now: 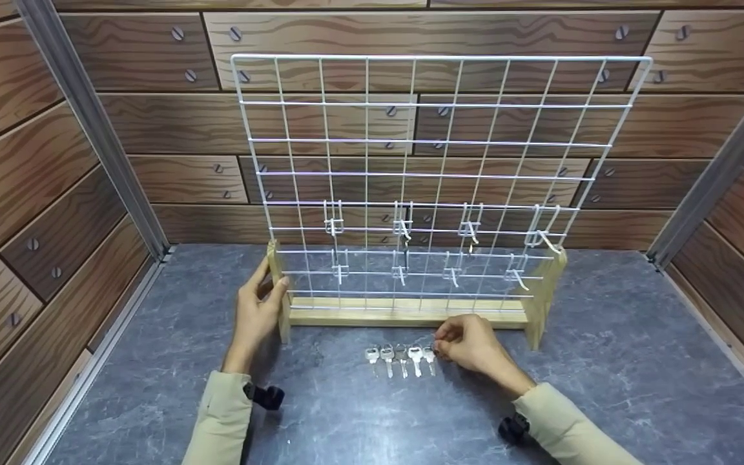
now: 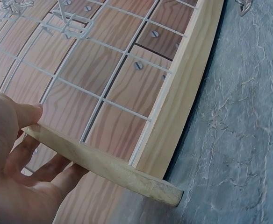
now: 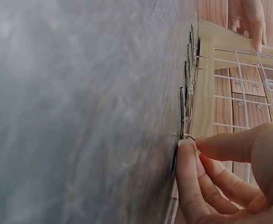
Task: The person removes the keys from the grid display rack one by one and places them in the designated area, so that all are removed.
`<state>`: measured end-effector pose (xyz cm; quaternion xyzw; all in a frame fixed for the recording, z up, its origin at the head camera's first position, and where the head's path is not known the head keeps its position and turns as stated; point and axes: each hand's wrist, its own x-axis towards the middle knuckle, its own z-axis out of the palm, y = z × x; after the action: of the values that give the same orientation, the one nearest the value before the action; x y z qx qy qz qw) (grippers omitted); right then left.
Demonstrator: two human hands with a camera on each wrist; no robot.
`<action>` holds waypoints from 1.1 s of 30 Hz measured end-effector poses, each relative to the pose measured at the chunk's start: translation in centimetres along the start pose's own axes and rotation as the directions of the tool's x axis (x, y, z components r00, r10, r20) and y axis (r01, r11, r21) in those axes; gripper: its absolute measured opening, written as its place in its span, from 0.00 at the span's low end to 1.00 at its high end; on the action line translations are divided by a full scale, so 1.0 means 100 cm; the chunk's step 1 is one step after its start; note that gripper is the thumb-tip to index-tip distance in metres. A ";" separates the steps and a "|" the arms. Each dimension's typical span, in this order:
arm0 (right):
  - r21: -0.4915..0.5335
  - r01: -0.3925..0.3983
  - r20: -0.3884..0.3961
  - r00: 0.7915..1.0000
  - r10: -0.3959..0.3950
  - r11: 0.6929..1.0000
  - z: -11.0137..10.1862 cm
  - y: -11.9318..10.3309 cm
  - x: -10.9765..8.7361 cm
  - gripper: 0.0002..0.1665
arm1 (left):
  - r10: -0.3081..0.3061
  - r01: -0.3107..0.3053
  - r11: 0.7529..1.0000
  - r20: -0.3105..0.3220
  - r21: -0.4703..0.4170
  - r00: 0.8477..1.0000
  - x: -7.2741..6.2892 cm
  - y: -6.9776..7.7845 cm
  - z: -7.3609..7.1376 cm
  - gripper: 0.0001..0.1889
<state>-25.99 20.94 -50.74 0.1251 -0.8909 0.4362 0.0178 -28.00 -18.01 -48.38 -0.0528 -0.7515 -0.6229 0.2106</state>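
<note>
A white wire grid (image 1: 385,141) stands upright in a wooden base with two side posts. My left hand (image 1: 259,314) grips the left wooden post (image 2: 104,163), thumb on one side and fingers on the other. In front of the base, several silver keys (image 1: 416,360) lie in a row on the table, each with a ring. At the row's right end, my right hand (image 1: 470,342) pinches a key ring (image 3: 190,136) between thumb and fingertips. The rightmost key (image 1: 430,361) lies right beside those fingertips.
Two rows of white wire hooks (image 1: 453,276) are fixed to the lower part of the grid. Small keys (image 2: 17,6) hang from an upper hook in the left wrist view. Wood-patterned walls (image 1: 475,123) enclose the grey table (image 1: 359,426) at the back and sides.
</note>
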 end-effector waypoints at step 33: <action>0.100 0.079 -0.157 0.986 -0.062 0.992 -0.054 -0.046 -0.008 0.08 | 0.054 -0.054 0.998 0.002 0.006 0.999 0.001 -0.003 -0.001 0.32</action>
<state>-24.56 22.59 -43.91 0.1234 -0.8577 0.4900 0.0951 -28.15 -18.19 -48.59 -0.0730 -0.7519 -0.6146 0.2271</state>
